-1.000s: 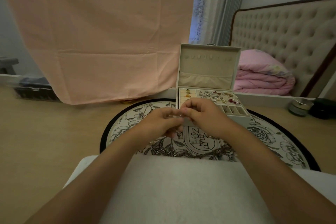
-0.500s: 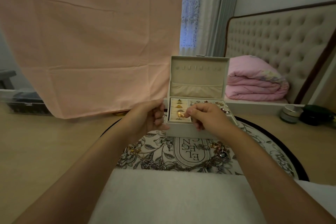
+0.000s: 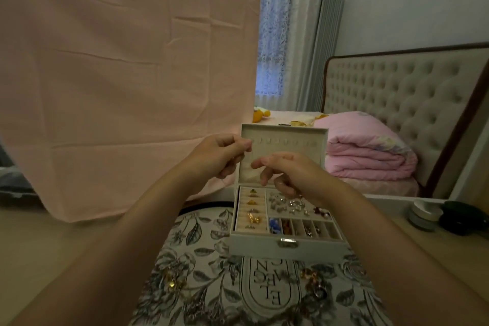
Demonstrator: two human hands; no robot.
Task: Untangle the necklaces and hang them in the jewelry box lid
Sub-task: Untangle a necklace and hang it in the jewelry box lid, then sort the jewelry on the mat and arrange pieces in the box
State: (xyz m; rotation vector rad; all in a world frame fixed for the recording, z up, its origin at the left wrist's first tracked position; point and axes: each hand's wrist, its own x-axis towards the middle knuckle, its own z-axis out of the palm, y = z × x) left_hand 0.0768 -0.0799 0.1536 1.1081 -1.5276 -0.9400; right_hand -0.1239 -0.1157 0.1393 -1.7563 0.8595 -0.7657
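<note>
As left hand [image 3: 219,156] pinches shut by lid [image 3: 285,141], right hand [image 3: 289,174] curls.

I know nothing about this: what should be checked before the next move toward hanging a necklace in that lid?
1. Lid open and upright: ok.
2. Hooks in the lid bare: ok, as far as shows.
3. Left hand up at the hook row: ok.
4. Necklace pinched in the left hand: cannot tell, no chain shows.
5. Right hand clear of the hooks: ok, it hangs lower, before the lid.
6. All jewelry off the rug: not ok, pieces lie there.
</note>
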